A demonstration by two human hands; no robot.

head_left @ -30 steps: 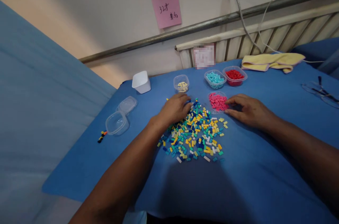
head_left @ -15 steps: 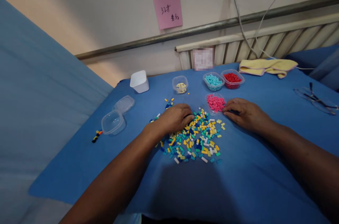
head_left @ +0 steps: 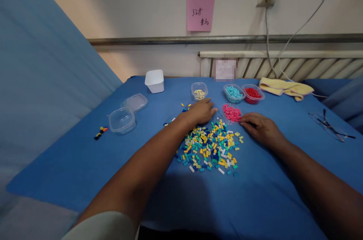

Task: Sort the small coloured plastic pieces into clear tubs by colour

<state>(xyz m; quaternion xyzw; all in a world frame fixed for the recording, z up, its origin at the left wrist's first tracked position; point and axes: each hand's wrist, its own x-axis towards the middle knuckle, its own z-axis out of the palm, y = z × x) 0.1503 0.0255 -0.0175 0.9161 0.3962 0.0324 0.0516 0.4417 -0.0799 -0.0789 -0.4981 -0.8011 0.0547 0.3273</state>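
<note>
My left hand reaches over the far edge of a pile of small toy building bricks, fingers spread and nothing visible in them. Its fingertips are just in front of a clear plastic container with a few pale yellow bricks. My right hand is closed at the right rim of another clear plastic container, which holds pink bricks. Thumb and fingertips meet at that rim. The pile mixes yellow, pale yellow, green, blue, teal and white bricks; my left forearm hides its left part.
Behind stand containers of light blue bricks and red bricks. A white tub, a clear container and a lid are at left. A yellow cloth and glasses lie at right.
My left hand has moved from the pile forward and right, toward the pale yellow bricks' container, and its fingers have spread. My right hand stays at the pink bricks' container. The view has tilted.
</note>
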